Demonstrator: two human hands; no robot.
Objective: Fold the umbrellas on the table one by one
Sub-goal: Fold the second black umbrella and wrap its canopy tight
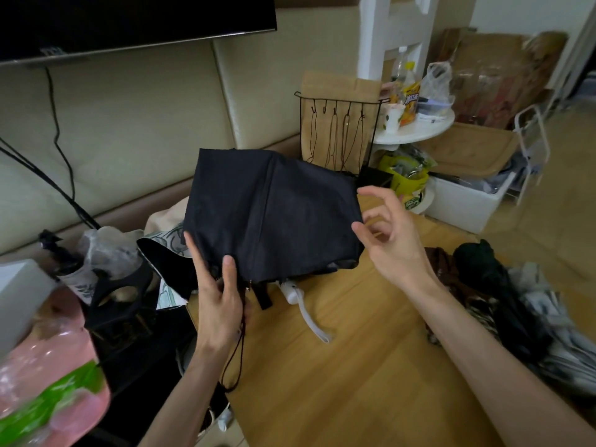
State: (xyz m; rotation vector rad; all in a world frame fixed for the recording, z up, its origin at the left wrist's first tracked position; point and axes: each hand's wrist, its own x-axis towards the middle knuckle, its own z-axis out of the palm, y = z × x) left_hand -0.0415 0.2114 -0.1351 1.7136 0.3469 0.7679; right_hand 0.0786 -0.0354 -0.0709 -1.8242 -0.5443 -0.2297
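The left hand (219,298) grips the black umbrella (271,214) by its gathered lower end, above the table (354,366); the right hand (387,233) hovers slack beside it, holding nothing. The cloth looks light and limp (ribs likely stiffer), best pinched along a fold.

The wooden table (354,366) bears a white umbrella handle (290,293) and, at right, seemingly bundled dark umbrellas (480,269).

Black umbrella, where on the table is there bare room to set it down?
The widest bare wood of the table lies near you, between the white strap and the pile of umbrellas on the right. Crowded: that pile, and the black basket to the left.
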